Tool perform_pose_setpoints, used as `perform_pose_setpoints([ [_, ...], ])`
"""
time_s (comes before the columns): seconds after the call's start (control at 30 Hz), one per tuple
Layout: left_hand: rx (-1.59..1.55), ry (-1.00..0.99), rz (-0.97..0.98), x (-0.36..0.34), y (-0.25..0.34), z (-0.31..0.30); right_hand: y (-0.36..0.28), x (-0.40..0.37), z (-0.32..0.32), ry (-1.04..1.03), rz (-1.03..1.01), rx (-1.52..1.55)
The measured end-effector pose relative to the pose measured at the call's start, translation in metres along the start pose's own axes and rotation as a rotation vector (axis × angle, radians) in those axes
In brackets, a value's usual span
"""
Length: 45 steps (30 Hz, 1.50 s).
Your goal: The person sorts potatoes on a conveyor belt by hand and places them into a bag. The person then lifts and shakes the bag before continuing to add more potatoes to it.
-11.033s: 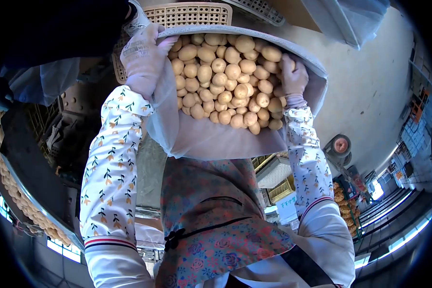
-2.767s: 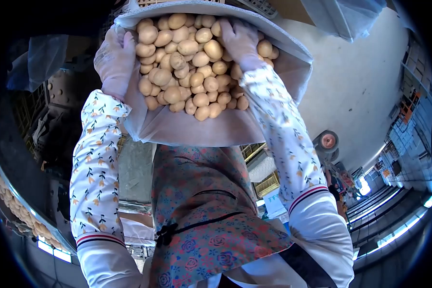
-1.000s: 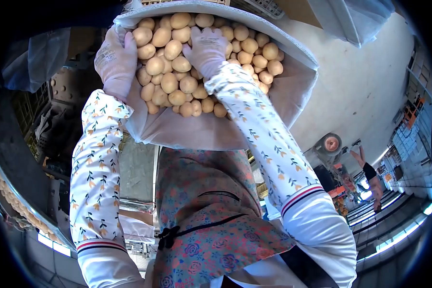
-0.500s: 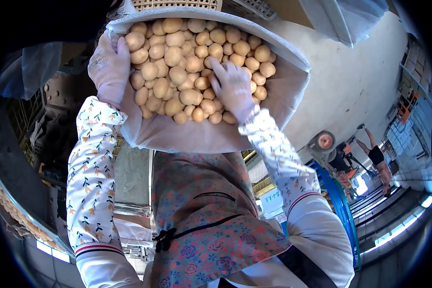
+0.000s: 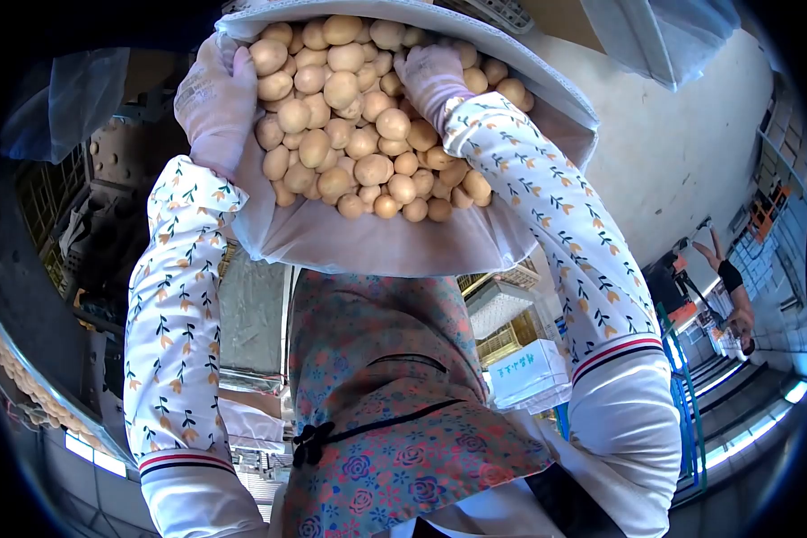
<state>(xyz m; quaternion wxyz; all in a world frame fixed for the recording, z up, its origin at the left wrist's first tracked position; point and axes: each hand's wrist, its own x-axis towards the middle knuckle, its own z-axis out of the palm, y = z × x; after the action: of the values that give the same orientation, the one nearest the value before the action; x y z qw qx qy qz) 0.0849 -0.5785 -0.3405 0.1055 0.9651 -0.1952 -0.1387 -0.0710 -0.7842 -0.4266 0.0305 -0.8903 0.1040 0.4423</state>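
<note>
Round tan produce (image 5: 368,143) resembling small potatoes fills a wide container with a pale, translucent liner (image 5: 394,244). My left hand (image 5: 213,99), in a thin whitish glove, is closed on the liner's left edge, its thumb on the inner side. My right hand (image 5: 433,73), gloved the same way, lies on the produce near the far edge. Its fingers bend down among the pieces and their tips are hidden, so I cannot see whether it grips one. White patterned sleeves cover both forearms.
A white box (image 5: 524,375) stands below right of the container. Beyond its right rim is pale floor (image 5: 681,143), with plastic-lined cardboard (image 5: 641,36) at the top. Another person (image 5: 735,296) is far off at the right. More round produce (image 5: 36,386) lines a curved edge at lower left.
My right hand has moved from the middle right of the produce to its far side. The produce and container sit slightly higher in view. My left hand keeps hold of the liner's edge.
</note>
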Motion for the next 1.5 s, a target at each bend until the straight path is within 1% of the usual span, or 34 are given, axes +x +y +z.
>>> perform_pose_setpoints([
  [0.03, -0.014, -0.001, 0.000, 0.000, 0.000, -0.001, 0.002, -0.006, 0.002, 0.076, -0.056, -0.035],
  [0.07, -0.029, -0.002, -0.001, -0.001, 0.001, -0.001, 0.002, -0.011, -0.001, 0.069, -0.056, -0.025],
  [0.17, 0.027, 0.001, -0.012, -0.001, 0.001, -0.001, 0.016, -0.045, -0.015, 0.144, -0.120, 0.266],
  [0.2, 0.020, 0.008, -0.004, 0.000, -0.001, 0.000, 0.025, -0.055, 0.002, 0.216, -0.133, 0.534],
  [0.23, 0.012, 0.015, 0.003, -0.001, -0.004, 0.003, 0.031, -0.063, 0.020, 0.224, -0.186, 0.944],
  [0.27, 0.002, 0.023, 0.007, -0.001, -0.006, 0.005, 0.036, -0.087, 0.012, 0.074, -0.129, 1.300],
  [0.3, -0.003, 0.010, -0.009, -0.003, -0.005, 0.004, 0.036, -0.105, 0.016, -0.040, -0.127, 1.666],
  [0.33, -0.007, -0.001, -0.023, -0.003, -0.002, 0.002, 0.029, -0.129, 0.012, -0.050, -0.076, 2.083],
  [0.37, -0.010, -0.010, -0.035, -0.002, 0.000, 0.000, 0.027, -0.146, 0.017, -0.052, -0.123, 2.224],
  [0.43, 0.006, 0.013, -0.018, -0.003, -0.004, 0.004, 0.019, -0.170, 0.021, -0.034, -0.241, 2.394],
  [0.5, 0.029, 0.014, -0.017, -0.003, -0.002, 0.004, 0.011, -0.187, 0.015, -0.023, -0.452, 2.526],
  [0.53, 0.043, 0.004, -0.027, -0.003, 0.001, 0.001, 0.007, -0.194, 0.011, -0.021, -0.429, 2.582],
  [0.63, 0.061, -0.034, -0.059, -0.005, 0.007, -0.004, 0.002, -0.207, -0.006, -0.020, -0.406, 2.584],
  [0.67, 0.064, -0.048, -0.073, -0.004, 0.008, -0.005, 0.002, -0.210, -0.007, -0.038, -0.416, 2.604],
  [0.77, 0.060, -0.042, -0.064, -0.004, 0.007, -0.004, 0.001, -0.219, -0.013, -0.003, -0.438, 2.521],
  [0.8, 0.072, -0.045, -0.065, -0.004, 0.006, -0.003, 0.000, -0.221, -0.016, 0.027, -0.481, 2.510],
  [0.9, 0.091, -0.047, -0.066, -0.003, 0.005, -0.002, 0.001, -0.228, -0.022, -0.057, -0.425, 2.543],
  [1.0, 0.079, -0.049, -0.072, -0.003, 0.006, -0.002, -0.006, -0.229, -0.018, -0.048, -0.399, 2.554],
  [1.1, 0.073, -0.060, -0.077, -0.002, 0.006, -0.003, -0.016, -0.229, -0.023, 0.036, -0.389, 2.565],
  [1.2, 0.079, -0.063, -0.074, -0.003, 0.007, -0.003, -0.022, -0.228, -0.025, 0.060, -0.329, 2.572],
  [1.3, 0.064, -0.066, -0.074, -0.003, 0.005, -0.004, -0.021, -0.227, -0.027, -0.057, -0.368, 2.765],
  [1.33, 0.060, -0.054, -0.067, -0.004, 0.004, -0.003, -0.027, -0.223, -0.018, -0.172, -0.373, 2.964],
  [1.43, 0.038, -0.067, -0.080, -0.004, 0.007, -0.004, -0.036, -0.215, -0.014, -0.454, -0.399, 3.291],
  [1.5, 0.020, -0.080, -0.096, -0.003, 0.008, -0.006, -0.041, -0.216, -0.021, -0.476, -0.298, 3.324],
])
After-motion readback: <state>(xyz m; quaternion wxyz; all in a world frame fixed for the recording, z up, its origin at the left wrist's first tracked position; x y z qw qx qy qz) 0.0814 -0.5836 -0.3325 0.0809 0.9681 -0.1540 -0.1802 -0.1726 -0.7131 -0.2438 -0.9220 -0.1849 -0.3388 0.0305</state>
